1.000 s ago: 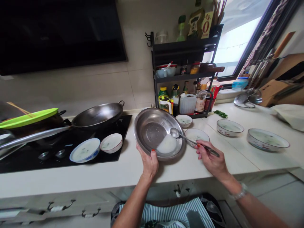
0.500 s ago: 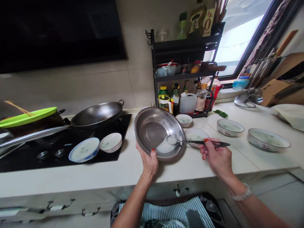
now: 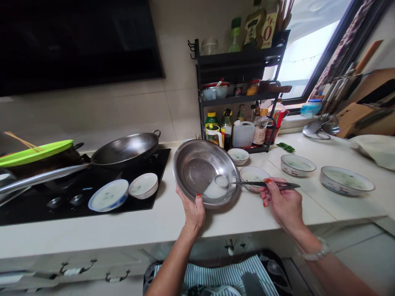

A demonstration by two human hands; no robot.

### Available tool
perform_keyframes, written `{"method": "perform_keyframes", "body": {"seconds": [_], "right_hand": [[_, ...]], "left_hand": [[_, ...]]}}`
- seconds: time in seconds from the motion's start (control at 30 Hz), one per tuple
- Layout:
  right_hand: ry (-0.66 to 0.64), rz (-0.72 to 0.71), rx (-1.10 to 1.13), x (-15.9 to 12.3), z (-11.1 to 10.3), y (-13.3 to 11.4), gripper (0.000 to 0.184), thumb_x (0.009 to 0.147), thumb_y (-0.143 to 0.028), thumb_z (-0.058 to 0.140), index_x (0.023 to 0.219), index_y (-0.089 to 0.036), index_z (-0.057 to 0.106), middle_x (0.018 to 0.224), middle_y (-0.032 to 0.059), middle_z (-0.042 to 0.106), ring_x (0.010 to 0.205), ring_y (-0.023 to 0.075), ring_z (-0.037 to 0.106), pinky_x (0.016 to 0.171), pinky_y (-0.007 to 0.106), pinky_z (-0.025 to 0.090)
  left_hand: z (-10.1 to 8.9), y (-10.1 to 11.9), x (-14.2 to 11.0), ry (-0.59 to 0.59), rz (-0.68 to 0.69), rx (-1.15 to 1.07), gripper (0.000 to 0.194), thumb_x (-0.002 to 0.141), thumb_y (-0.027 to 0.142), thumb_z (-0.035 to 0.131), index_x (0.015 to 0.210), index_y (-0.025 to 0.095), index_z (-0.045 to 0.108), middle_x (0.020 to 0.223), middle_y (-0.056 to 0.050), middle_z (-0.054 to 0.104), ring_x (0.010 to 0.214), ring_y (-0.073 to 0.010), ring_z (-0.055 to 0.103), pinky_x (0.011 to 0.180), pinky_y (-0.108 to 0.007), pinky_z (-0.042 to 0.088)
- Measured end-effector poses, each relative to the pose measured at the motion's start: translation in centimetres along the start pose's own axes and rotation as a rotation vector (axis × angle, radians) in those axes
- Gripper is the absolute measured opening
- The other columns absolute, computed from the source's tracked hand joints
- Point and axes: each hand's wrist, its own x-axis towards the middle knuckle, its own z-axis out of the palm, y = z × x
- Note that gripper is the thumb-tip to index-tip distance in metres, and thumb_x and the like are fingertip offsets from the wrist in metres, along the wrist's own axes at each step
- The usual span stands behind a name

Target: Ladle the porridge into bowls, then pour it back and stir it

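My left hand [image 3: 194,209] grips the near rim of a steel basin [image 3: 197,168], thumb over the edge, and holds it tilted. White liquid [image 3: 214,191] pools in the basin's lower right side. In my right hand [image 3: 284,201] is a spoon [image 3: 247,183] by its dark handle; its bowl is at the pool's upper edge, inside the basin. Just right of the basin, partly behind the spoon, stands a bowl [image 3: 253,174] of pale liquid with green bits. A smaller filled bowl [image 3: 238,155] sits behind it.
Two filled bowls [image 3: 298,164] [image 3: 347,180] stand to the right. On the left, a blue-rimmed bowl [image 3: 109,195], another bowl [image 3: 143,185] and a wok [image 3: 126,150] are by the black cooktop [image 3: 70,213]. A black rack [image 3: 237,98] with bottles rises behind the basin.
The spoon has swung to a flatter angle, its bowl shifting slightly left and down towards the liquid. My right hand has moved a little right; my left hand keeps the basin tilted.
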Motion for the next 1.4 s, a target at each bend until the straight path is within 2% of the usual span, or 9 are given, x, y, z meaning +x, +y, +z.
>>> {"method": "perform_keyframes", "body": {"seconds": [0.2, 0.5, 0.77, 1.07, 1.4], "right_hand": [[0.0, -0.026, -0.017, 0.2, 0.1, -0.6, 0.044, 0.071, -0.051, 0.078, 0.089, -0.017, 0.058, 0.059, 0.002, 0.066, 0.042, 0.0132, 0.056, 0.031, 0.022, 0.043], [-0.127, -0.183, -0.214, -0.8, 0.2, -0.9, 0.041, 0.079, -0.055, 0.07, 0.089, -0.015, 0.063, 0.06, 0.0032, 0.066, 0.037, 0.0114, 0.054, 0.032, 0.023, 0.045], [-0.053, -0.083, -0.133, 0.0, 0.0, -0.5, 0.044, 0.075, -0.055, 0.074, 0.088, -0.016, 0.06, 0.058, 0.0032, 0.066, 0.041, 0.0135, 0.056, 0.031, 0.023, 0.045], [-0.01, -0.022, -0.056, 0.4, -0.3, -0.4, 0.046, 0.07, -0.054, 0.078, 0.089, -0.016, 0.06, 0.059, 0.0025, 0.066, 0.042, 0.0131, 0.056, 0.03, 0.022, 0.043], [0.024, 0.018, -0.024, 0.6, -0.1, -1.2, 0.046, 0.065, -0.052, 0.081, 0.086, -0.017, 0.061, 0.057, 0.0006, 0.063, 0.041, 0.0134, 0.055, 0.029, 0.022, 0.042]], "left_hand": [[0.0, 0.1, 0.0, -0.005, -0.018, 0.001, 0.073, 0.088, 0.025, 0.041, 0.151, 0.002, 0.013, 0.16, -0.022, 0.018, 0.151, -0.0283, -0.001, 0.123, -0.049, -0.006], [0.0, 0.1, -0.1, 0.0, -0.015, -0.01, 0.075, 0.087, 0.023, 0.042, 0.152, 0.002, 0.011, 0.16, -0.021, 0.019, 0.151, -0.0282, 0.003, 0.124, -0.049, -0.001], [0.0, 0.2, 0.0, 0.016, -0.007, -0.028, 0.074, 0.087, 0.023, 0.042, 0.152, 0.002, 0.011, 0.16, -0.022, 0.02, 0.151, -0.0283, 0.005, 0.123, -0.048, -0.003], [0.1, -0.2, -0.2, 0.009, 0.005, -0.005, 0.072, 0.088, 0.024, 0.041, 0.152, 0.002, 0.015, 0.161, -0.02, 0.017, 0.151, -0.0275, 0.0, 0.123, -0.048, -0.007], [0.0, -0.3, 0.0, -0.009, 0.002, -0.001, 0.075, 0.088, 0.026, 0.043, 0.152, 0.003, 0.012, 0.16, -0.02, 0.019, 0.151, -0.0288, 0.004, 0.123, -0.049, -0.001]]}}
